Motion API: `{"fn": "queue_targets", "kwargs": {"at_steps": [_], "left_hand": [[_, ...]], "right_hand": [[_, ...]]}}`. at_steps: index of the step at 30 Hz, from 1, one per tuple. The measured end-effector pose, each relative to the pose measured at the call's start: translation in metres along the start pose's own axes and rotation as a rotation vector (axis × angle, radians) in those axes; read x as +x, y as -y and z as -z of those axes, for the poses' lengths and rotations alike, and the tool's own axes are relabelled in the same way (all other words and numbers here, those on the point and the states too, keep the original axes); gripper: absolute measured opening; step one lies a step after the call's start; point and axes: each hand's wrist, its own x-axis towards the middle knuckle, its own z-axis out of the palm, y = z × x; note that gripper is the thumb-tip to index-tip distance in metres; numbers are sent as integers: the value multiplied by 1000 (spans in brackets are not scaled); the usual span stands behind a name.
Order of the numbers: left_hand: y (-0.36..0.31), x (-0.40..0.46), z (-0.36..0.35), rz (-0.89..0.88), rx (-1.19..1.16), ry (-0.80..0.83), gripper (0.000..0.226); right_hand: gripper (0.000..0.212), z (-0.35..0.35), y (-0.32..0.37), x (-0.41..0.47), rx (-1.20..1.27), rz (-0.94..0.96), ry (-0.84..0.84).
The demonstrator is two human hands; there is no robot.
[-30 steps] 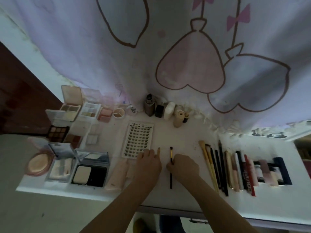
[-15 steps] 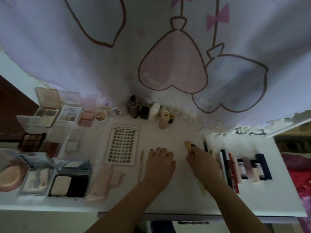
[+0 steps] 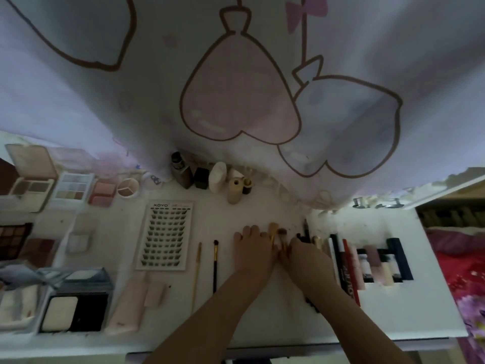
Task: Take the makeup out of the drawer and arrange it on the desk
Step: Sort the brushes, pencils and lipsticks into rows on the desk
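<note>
— What are the hands doing?
— The left hand (image 3: pixel 256 249) and right hand (image 3: pixel 305 254) meet on the white desk (image 3: pixel 420 306), fingers curled around a fluffy gold-handled brush (image 3: pixel 273 229).
— And left of it?
— Two slim brushes (image 3: pixel 215 261) lie flat, then a lash card (image 3: pixel 164 235).

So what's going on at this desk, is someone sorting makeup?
Yes. A person is laying makeup out on a white desk. Both hands meet at the middle: the left hand and right hand are handling brushes. Two thin brushes lie beside a lash card, with palettes further left.
</note>
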Motion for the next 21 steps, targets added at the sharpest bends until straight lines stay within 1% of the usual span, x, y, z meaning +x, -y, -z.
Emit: {"fn": "queue_targets", "kwargs": {"at_steps": [3,5,7,10,14,17,21], "left_hand": [[24,-14,3,-5,55,-22,37],[45,-27,9,-27,82,-69,36],[63,-41,10,-51,134,-140,30],[83,-54,6,-19,121,-225,34],[102,-60,4,27,159,-268,29],[110,-62,4,-14,170,-313,31],[110,-63,5,-20,127,-391,26]], "right_hand": [[34,-2,20,2,-5,50,15],[33,-5,40,1,-7,79,41],[33,-10,60,-2,5,98,87],[36,-18,86,-9,-31,113,112],[37,-26,108,-17,-24,132,92],[39,-25,116,-21,-8,133,76],[35,-13,101,-30,31,90,16]]}}
